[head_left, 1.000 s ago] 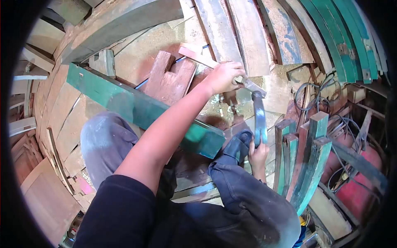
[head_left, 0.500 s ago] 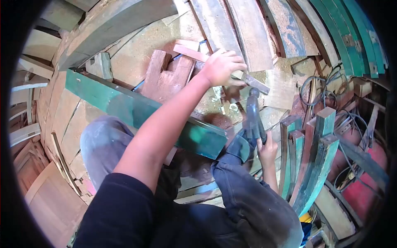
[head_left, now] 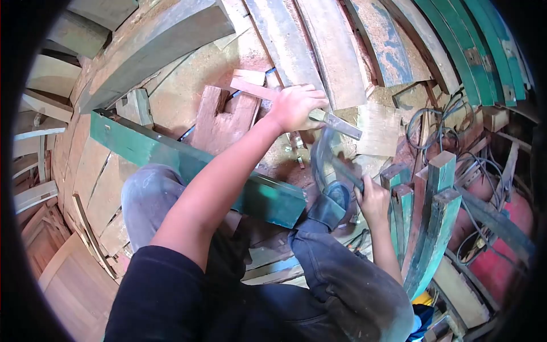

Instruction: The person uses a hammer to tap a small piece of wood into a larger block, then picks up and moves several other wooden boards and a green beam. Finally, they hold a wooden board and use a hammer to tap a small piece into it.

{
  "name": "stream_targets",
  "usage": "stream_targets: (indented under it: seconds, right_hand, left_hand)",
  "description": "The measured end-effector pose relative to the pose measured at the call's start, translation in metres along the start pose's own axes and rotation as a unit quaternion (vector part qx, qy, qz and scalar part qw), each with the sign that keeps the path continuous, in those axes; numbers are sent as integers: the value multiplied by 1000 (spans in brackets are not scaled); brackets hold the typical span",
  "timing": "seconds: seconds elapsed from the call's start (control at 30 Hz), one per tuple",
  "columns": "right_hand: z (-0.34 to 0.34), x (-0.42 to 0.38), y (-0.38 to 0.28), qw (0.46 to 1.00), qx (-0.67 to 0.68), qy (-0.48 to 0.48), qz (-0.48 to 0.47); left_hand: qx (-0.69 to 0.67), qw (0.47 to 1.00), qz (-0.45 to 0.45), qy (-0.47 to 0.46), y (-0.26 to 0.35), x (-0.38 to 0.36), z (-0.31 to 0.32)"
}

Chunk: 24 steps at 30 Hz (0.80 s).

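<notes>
Left hand (head_left: 299, 108) clamped on a grey flat strip (head_left: 345, 126) beyond the green beam (head_left: 191, 161), right hand (head_left: 373, 199) gripping a dark tool (head_left: 348, 174) — one misjudged swing could strike my left hand.

Up the arm from the grip of your left hand (head_left: 299, 108), you wear a plain black cloth short sleeve (head_left: 154, 293); lower than that grip, your dark blue-grey cloth trousers (head_left: 336, 268) look faded (noticeably paler at the left knee (head_left: 149, 196)).

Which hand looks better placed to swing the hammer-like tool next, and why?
Probably the right hand: it already grips the hammer-like tool, while the left hand is occupied holding the metal-ended piece.
</notes>
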State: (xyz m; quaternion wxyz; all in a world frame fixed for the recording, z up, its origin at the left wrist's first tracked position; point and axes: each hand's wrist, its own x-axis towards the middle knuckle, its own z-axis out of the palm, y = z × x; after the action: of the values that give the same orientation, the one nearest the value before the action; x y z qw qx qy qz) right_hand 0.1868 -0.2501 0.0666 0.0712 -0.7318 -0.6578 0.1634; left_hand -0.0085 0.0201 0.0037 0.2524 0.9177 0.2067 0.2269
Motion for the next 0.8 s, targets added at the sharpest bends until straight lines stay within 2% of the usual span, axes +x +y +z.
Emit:
stream_targets:
  seconds: [0.03,0.13,0.3,0.43,0.53,0.57,0.67,0.8]
  right_hand:
    - [8,-2,-1,999,-18,-8,49]
    - [20,-14,-7,995,45,28,85]
    - [6,-9,4,998,23,50,-19]
    - [-6,8,-5,992,-35,63,103]
    - [-11,-3,5,996,9,65,56]
    - [-14,-7,7,998,16,59,16]
    - [-21,0,2,997,-18,35,-68]
    - [-4,2,-2,998,-37,36,41]
  left_hand:
    - [5,1000,-2,1,1,-1,1]
    - [-1,1000,11,14,-4,0,0]
    - [-3,999,29,28,-3,-2,4]
    - [0,999,34,23,0,-1,2]
    - [3,999,35,15,-1,-1,-1]
    - [0,999,37,13,-1,-1,0]
    - [-10,997,51,55,-2,-1,5]
    - [-18,999,44,21,-4,-2,3]
